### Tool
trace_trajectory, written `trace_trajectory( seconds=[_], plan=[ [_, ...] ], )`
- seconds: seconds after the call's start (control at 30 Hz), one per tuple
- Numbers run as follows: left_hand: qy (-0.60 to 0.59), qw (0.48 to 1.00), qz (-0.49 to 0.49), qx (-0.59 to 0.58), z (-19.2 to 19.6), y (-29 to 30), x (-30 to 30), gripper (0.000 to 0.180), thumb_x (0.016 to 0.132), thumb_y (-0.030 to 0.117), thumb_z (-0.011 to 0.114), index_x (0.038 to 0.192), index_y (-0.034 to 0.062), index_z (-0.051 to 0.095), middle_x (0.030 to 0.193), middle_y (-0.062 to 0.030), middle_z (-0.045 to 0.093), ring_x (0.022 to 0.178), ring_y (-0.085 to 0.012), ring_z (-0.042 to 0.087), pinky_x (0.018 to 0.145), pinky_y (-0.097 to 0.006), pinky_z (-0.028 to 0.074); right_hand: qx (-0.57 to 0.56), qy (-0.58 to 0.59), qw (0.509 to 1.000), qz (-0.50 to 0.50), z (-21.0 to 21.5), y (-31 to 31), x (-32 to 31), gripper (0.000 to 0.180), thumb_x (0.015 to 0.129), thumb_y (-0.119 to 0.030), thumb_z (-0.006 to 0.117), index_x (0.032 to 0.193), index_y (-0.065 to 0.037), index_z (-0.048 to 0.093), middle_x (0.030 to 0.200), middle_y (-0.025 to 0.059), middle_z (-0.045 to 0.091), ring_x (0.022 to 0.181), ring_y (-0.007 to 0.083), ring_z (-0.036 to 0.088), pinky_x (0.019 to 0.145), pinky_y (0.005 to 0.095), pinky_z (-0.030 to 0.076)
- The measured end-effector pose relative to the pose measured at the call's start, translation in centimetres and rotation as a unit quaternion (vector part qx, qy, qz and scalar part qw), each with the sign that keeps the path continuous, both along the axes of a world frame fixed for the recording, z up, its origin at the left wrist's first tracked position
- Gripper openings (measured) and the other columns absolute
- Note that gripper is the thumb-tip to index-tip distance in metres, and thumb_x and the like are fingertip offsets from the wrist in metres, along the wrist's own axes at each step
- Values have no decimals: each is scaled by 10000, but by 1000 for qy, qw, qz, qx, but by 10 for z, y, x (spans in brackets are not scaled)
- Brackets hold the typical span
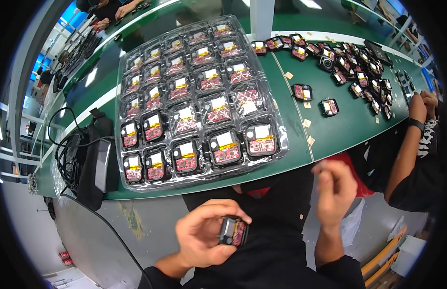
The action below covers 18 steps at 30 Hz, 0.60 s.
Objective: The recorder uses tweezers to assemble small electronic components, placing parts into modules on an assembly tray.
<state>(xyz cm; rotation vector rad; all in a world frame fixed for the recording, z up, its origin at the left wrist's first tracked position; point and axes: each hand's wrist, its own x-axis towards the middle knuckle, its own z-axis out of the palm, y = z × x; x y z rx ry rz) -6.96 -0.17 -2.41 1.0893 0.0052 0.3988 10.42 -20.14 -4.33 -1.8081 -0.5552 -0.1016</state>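
My left hand (199, 236) is closed around a small black smartwatch case (234, 231), its edges between thumb and fingers. The case is tilted, and its red circuit board and silvery part show on the open side. My right hand (335, 192) is raised off the table's front edge, slightly blurred, with fingers loosely bent and apart. Nothing shows in it. Beyond my hands a clear plastic tray (204, 182) lies on the green table (300, 139), its pockets filled with similar watch cases with red boards and yellow tape.
Two loose watch cases (303, 92) lie right of the tray, before a large heap of them (360, 77). Small beige paper pieces (306, 123) dot the table. A black device with cables (91, 164) stands at left. A co-worker's arm (408, 139) is at right; another person works at the far left.
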Motion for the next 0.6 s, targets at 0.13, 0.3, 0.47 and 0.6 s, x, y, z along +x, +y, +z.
trace_trajectory(
  seconds=[0.13,0.3,0.47,0.6],
  plan=[
    [-1,993,50,110,45,28,14,518,866,70,740,1298,-125,532,1230,-226,560,1151,-364,635,1019,-485,504,-191,-151,958,-151,12,10,49,179,922,-47,686,1080,26,643,1082,122,628,813,227,619,656,305,491],
    [72,884,172,428,89,68,54,279,906,-69,598,1182,-86,641,1106,-133,596,1012,-210,634,916,-319,507,-293,-187,906,-242,-11,22,99,327,944,-266,692,1179,-45,640,1205,105,624,992,334,677,797,430,543],
    [152,785,207,564,92,101,87,339,885,-55,669,1220,-10,637,1038,-116,659,981,-159,656,875,-298,522,-334,-109,906,-235,-6,27,93,378,919,-351,709,1194,-99,646,1237,66,628,977,331,681,801,432,540],
    [225,746,210,590,83,109,94,304,860,1,729,1158,10,673,1089,-153,699,1007,-233,689,885,-352,537,-329,-115,906,-242,-6,29,93,411,885,-354,743,1189,-94,650,1201,59,638,968,323,685,797,428,540]
  ],
)
